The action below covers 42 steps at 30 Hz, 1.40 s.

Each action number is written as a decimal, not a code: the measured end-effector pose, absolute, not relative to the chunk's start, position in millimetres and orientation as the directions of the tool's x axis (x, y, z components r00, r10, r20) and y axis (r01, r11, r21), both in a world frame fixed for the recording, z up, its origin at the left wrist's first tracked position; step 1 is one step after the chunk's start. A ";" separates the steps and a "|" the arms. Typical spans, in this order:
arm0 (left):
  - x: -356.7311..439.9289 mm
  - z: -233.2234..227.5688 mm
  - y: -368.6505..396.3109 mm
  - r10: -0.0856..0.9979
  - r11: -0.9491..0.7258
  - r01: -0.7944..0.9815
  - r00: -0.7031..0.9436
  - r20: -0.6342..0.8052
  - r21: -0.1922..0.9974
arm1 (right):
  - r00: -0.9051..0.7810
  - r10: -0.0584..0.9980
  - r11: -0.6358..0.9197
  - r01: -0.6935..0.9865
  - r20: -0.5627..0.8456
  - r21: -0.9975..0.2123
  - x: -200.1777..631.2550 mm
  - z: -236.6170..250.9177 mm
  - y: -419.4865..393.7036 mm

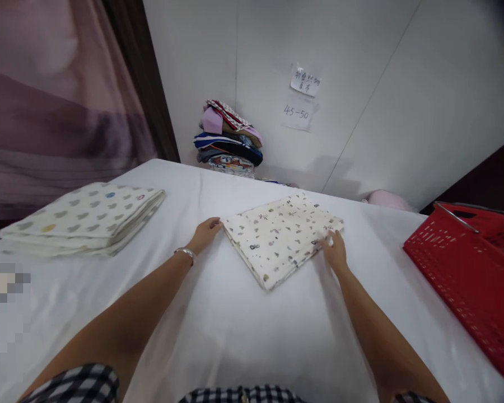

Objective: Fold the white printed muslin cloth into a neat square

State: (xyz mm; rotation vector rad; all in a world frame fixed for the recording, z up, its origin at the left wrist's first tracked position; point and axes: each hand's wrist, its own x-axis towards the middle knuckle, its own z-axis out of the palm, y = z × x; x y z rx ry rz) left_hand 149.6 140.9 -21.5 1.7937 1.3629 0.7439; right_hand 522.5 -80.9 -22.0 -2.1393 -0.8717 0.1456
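One white table (243,336) fills most of the view, covered in a plain white sheet, with one curtain (59,101) of mauve cloth hanging behind its left end and a pale wall behind the rest. One red basket (470,274) of slotted plastic sits at the table's right edge, with a metal handle along its rim. One larger folded blanket (88,218), white with grey and coloured spots, lies at the table's left side, well apart from both hands. One pile of folded clothes (229,137) in mixed colours stands against the wall beyond the table's far edge, and two paper notes (302,95) are stuck on the wall to its right, one above the other. One smaller folded cloth (279,235), cream with small scattered prints, lies flat near the middle of the table, turned so one corner points toward the person. It lies between the two hands: the left hand (205,232) touches its left corner, fingers curled together at the edge, though whether they pinch the fabric cannot be told; the right hand (334,249) rests on the cloth's right edge, fingers together and pressed onto the fabric. One silver bracelet (186,253) circles the left wrist
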 end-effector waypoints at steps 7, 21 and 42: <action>140.8 -31.1 99.8 0.958 -0.252 0.552 0.257 0.125 0.795 | 0.253 0.883 0.055 0.780 0.395 -0.623 383.2 -8.5 -108.2; 147.3 -28.5 51.2 0.932 -0.310 0.577 0.342 0.121 0.755 | 0.182 0.950 -0.109 0.955 0.255 -0.277 312.3 -6.6 -95.0; 167.5 -20.4 4.8 0.887 -0.091 0.363 0.453 -0.090 0.927 | 0.169 0.955 -0.073 0.929 0.242 -0.363 314.0 -10.9 -105.6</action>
